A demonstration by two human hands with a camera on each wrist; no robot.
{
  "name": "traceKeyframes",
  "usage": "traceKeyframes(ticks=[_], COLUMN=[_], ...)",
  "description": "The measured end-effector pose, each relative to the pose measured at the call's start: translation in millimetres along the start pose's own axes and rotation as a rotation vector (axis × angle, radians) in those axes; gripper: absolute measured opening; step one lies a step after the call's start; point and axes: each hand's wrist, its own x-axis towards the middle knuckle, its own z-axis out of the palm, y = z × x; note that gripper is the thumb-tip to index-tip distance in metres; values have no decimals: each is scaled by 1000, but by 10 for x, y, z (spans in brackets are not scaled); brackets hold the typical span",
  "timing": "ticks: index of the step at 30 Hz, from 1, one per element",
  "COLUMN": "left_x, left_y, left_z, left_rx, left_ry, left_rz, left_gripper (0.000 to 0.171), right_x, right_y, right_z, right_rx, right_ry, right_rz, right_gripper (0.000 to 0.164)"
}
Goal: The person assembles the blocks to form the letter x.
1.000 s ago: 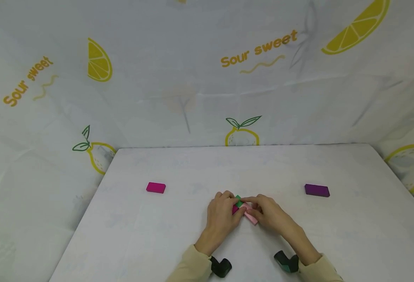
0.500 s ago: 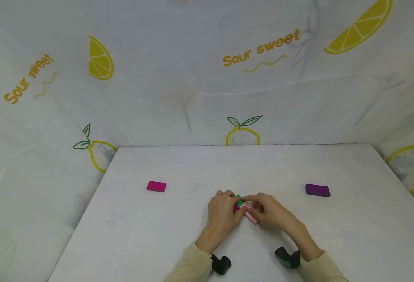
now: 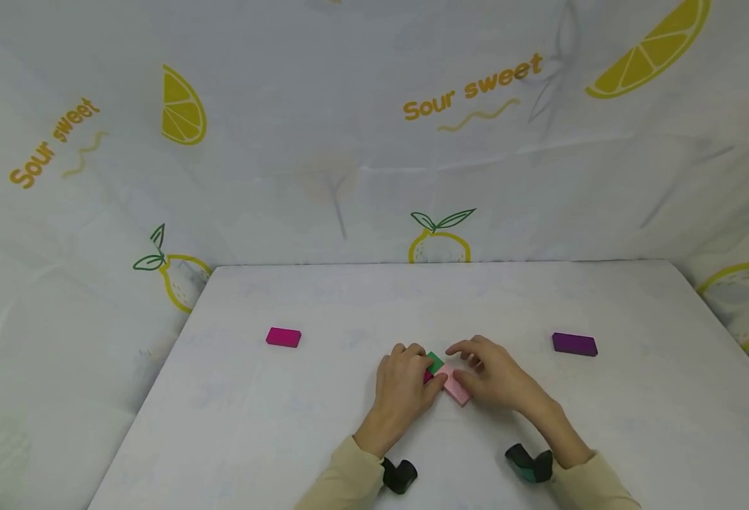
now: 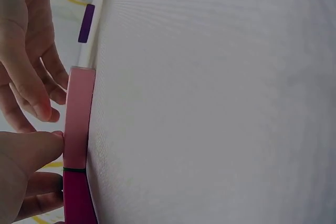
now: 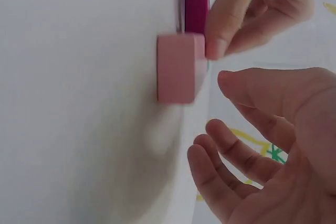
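A pink block [image 3: 456, 392], a green block [image 3: 436, 363] and a magenta block [image 3: 427, 377] lie against each other on the table's middle. My left hand [image 3: 402, 382] grips the magenta block, covering most of it, while its thumb touches the pink block near the joint. In the left wrist view, a thin dark seam separates the pink block [image 4: 79, 121] from the magenta block [image 4: 79, 198]. Just right of the pink block hovers my right hand [image 3: 494, 375], fingers apart and loosely bent, with nothing in them; the right wrist view shows a gap between its thumb and the pink block [image 5: 177, 69].
On the white table [image 3: 323, 297], a second magenta block [image 3: 283, 338] lies at left and a purple block [image 3: 575, 344] at right. Dark wrist-worn devices sit by both sleeves. A lemon-print cloth [image 3: 285, 142] hangs behind the table.
My right hand has let go of the pink and green blocks and drawn back up and right, its fingers spreading. The pink block's top now shows more fully. My left hand stays in place.
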Motion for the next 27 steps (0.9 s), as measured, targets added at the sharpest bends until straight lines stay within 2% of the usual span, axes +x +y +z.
traceKeyframes(ticks=[6,16,21,27], left_x=[-3,-8,-2,-2], left_y=[0,-16,-16,-17], left_z=[-9,11,15,17], left_rx=[-4,4,8,7], left_ry=[-15,5,8,3], left_rz=[-9,8,14,9], left_gripper=[24,23,22,23], right_x=[-9,-102,-158,-228], right_y=[133,523,694,882], right_z=[-226,-701,-826,-911], right_rx=[-45,-127,-138,-86], right_ry=[87,146,174,196], right_rz=[-16,-55,-49,-40], right_gripper=[29,32,31,33])
